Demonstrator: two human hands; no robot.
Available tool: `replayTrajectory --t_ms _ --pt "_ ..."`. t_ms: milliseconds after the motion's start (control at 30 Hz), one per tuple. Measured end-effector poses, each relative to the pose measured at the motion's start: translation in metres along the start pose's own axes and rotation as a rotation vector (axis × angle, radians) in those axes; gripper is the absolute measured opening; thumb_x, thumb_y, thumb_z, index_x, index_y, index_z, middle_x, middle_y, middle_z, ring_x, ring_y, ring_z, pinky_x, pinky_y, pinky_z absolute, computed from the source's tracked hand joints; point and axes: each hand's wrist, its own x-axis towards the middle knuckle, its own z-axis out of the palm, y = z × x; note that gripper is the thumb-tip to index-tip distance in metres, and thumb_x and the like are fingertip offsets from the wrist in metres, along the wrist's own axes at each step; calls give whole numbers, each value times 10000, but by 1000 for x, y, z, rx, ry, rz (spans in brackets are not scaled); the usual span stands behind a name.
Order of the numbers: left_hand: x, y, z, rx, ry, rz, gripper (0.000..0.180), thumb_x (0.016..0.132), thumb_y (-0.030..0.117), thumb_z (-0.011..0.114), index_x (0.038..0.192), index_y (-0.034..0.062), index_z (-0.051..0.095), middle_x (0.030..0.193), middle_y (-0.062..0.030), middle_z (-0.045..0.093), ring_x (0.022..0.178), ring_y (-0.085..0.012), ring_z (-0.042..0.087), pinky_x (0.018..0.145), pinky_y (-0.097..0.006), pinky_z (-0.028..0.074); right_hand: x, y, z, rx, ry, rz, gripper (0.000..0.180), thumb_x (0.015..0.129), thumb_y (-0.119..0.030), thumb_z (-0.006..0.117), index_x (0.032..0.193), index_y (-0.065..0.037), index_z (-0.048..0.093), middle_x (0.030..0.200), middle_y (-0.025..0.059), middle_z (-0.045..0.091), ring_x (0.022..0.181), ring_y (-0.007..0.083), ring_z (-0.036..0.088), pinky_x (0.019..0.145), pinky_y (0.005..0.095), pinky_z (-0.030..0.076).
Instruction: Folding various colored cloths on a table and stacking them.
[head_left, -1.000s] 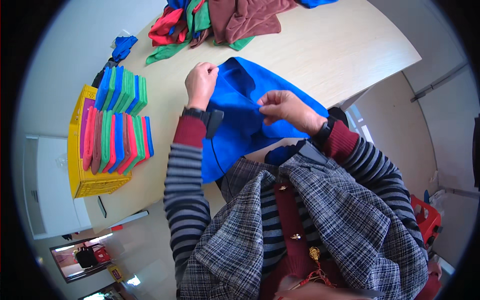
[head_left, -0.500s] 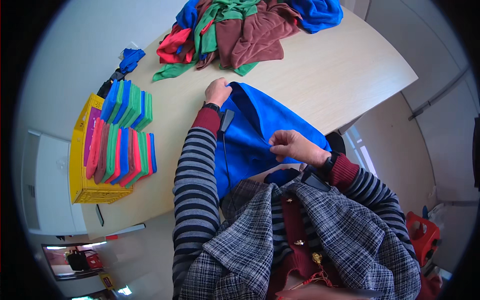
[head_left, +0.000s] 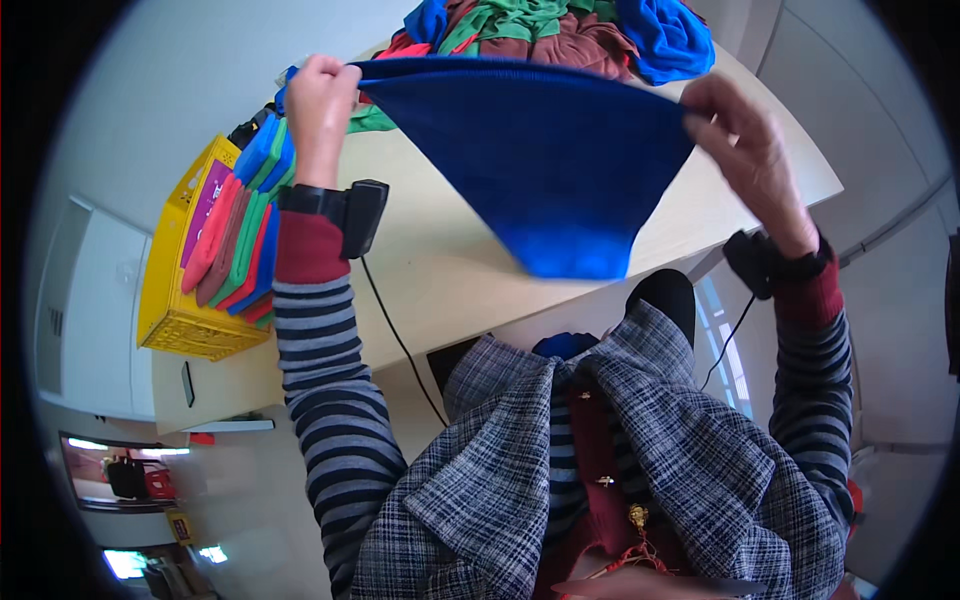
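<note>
Now, left hand (head_left: 318, 92): fingers closed, pinching blue cloth (head_left: 545, 160) corner.
Right hand (head_left: 745, 150): gripping opposite corner.
Cloth: raised above table (head_left: 440, 270).

Both arms are raised and spread wide in front of the body, the striped sleeves with red cuffs running up from the lower edge. The left hand (head_left: 318, 100) is closed in a fist with knuckles upward. The right hand (head_left: 752, 150) is pinched shut, fingers curled, wrist bent slightly inward.
</note>
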Motion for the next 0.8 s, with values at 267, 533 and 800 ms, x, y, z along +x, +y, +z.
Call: replayTrajectory --t_ms 267,533,800 --pt "-10 4 -59 -287 -152 -154 181 897 96 609 1031 18 702 744 -1 634 620 -67 594 566 -179 457 22 -1 -1 -161 90 -158 98 1010 -148 594 1065 -71 617 897 51 608 830 151 603 767 282 524" --pt "-10 -26 -117 -781 -350 -342 242 958 40 553 1170 -42 637 917 -84 654 781 -143 658 710 -264 580 37 -41 16 273 13 -106 55 970 -49 580 1017 -46 609 845 18 603 746 106 576 668 248 497" --pt "-12 -31 -104 -958 -421 -372 270 978 26 485 1197 -97 582 1059 -176 650 960 -267 680 934 -377 572 46 -7 17 436 52 -15 40 938 1 570 968 -20 586 818 -4 564 753 82 539 683 228 479"
